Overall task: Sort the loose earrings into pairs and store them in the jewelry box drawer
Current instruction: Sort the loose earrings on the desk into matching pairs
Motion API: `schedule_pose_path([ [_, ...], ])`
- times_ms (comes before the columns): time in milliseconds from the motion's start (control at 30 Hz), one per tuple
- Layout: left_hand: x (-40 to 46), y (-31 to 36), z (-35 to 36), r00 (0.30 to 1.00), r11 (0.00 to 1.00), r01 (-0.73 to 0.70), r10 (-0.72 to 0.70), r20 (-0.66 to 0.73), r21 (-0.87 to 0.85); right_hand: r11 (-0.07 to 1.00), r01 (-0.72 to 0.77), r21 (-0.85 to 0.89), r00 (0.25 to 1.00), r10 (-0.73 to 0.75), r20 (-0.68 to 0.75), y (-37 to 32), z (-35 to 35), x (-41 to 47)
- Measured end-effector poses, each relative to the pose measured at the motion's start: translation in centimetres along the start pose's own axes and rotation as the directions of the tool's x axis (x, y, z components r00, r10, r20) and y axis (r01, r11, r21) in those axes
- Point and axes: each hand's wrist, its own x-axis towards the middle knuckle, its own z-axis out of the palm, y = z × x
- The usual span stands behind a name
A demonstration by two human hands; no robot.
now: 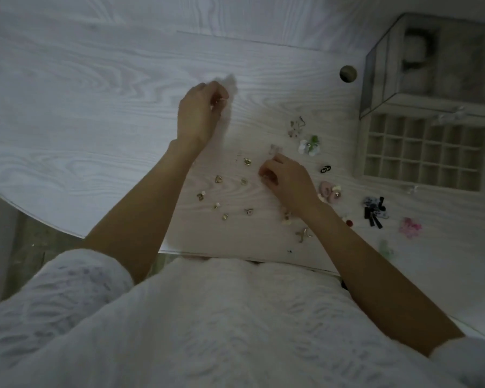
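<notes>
Earrings lie scattered between both hands, drawer right.

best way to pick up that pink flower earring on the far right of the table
Pinch the pink flower earring by its petal edges, coming straight down from above. It seems to lie flat on the table, apart from the black bow pieces, so there is room for fingertips on either side. Any post is too blurred to see.

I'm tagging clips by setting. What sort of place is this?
Probably a home desk or dressing table: a pale wood-grain tabletop with a cable hole, a clear jewelry box with its divided drawer pulled out, and loose earrings.
</notes>
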Motion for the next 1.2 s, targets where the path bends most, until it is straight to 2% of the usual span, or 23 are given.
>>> schedule_pose_path([
  [67, -2.8, 2.0, -0.3, 1.000, 0.980, 0.029, -0.026, 0.016, -0.195, 1.000, 0.015, 0.008, 1.000, -0.015, 0.007, 0.3, -0.3, -0.5],
  [133, -6.3, 3.9, 0.4, 0.993, 0.956, 0.082, -0.055, 0.103, -0.283, 1.000, 0.022, 0.002, 1.000, -0.022, -0.003, 0.7, -0.7, -0.9],
  [200, -9.3, 5.0, 1.6, 0.978, 0.955, 0.121, -0.068, 0.197, -0.270, 1.000, -0.002, -0.021, 1.000, 0.001, -0.014, 1.1, -1.0, -1.2],
  [300, -11.6, 5.3, 3.5, 0.970, 0.982, 0.079, -0.036, 0.240, -0.171, 0.997, -0.043, -0.061, 0.999, 0.041, -0.023, 1.6, -1.3, -1.3],
  [367, -12.0, 5.3, 4.3, 0.972, 0.993, 0.042, -0.014, 0.235, -0.114, 0.997, -0.042, -0.061, 0.999, 0.040, -0.026, 1.8, -1.3, -1.4],
  [633, -12.2, 6.2, 5.7, 0.986, 0.995, 0.039, -0.024, 0.167, -0.086, 0.998, -0.052, -0.035, 0.999, 0.051, -0.015, 0.8, -1.0, -2.1],
  [933, -13.0, 6.9, 5.8, 0.987, 0.994, 0.108, -0.103, 0.127, -0.033, 0.997, -0.064, -0.036, 0.997, 0.062, -0.036, 0.1, -0.4, -2.0],
  [1100, -12.9, 6.8, 5.3, 0.985, 0.992, 0.100, -0.088, 0.145, -0.078, 0.995, -0.101, 0.027, 0.994, 0.102, -0.047, -0.2, -0.7, -2.3],
  [1200, -13.1, 6.9, 4.5, 0.982, 0.986, 0.122, -0.103, 0.161, -0.114, 0.991, -0.103, 0.080, 0.988, 0.111, -0.104, 0.2, -1.9, -3.1],
])
